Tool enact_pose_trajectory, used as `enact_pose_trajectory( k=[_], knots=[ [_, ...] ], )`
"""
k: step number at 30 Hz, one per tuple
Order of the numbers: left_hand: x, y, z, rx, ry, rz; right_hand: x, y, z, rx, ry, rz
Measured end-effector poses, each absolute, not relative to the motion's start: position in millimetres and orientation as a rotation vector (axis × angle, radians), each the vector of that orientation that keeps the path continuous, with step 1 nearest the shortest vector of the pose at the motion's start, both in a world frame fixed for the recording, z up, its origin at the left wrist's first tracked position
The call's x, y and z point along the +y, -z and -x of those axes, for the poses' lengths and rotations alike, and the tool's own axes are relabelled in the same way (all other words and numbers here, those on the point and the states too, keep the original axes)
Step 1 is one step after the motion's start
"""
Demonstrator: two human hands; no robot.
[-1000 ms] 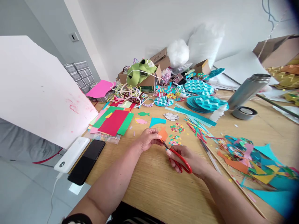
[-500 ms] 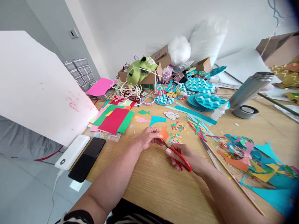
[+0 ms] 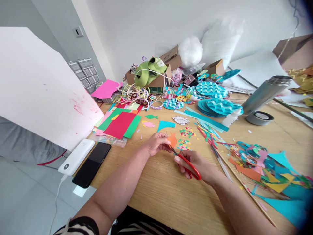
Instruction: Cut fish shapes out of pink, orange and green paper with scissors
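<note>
My left hand pinches a small orange paper cutout just above the wooden table. My right hand grips red-handled scissors, fingers through the loops, and the blades point up-left into the lower edge of the orange piece. Tiny multicoloured paper bits lie just beyond the cutout. A teal paper shape, a pink fish, a green fish and a grey fish lie farther back.
A stack of red and green paper sheets lies left, with a black phone and a white power bank at the near-left edge. Paper scraps pile up on the right. A steel flask, teal wavy discs and boxes crowd the back.
The hands hold the same pose, with the scissors still at the orange cutout. The view has drifted slightly, so everything sits a little to the right.
</note>
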State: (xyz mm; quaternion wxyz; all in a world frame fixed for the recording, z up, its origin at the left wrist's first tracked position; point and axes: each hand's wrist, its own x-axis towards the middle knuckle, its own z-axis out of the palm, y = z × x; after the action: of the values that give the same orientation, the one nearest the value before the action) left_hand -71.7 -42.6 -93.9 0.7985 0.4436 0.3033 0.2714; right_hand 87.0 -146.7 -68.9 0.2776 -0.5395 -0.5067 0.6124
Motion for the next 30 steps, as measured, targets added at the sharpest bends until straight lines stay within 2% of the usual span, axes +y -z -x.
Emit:
enact_pose_trajectory(
  k=[30],
  knots=[
    [-43.3,94.0,70.3,0.657,-0.581,-0.921,-147.5,68.4,-86.1,-1.372,-1.599,1.474]
  ],
)
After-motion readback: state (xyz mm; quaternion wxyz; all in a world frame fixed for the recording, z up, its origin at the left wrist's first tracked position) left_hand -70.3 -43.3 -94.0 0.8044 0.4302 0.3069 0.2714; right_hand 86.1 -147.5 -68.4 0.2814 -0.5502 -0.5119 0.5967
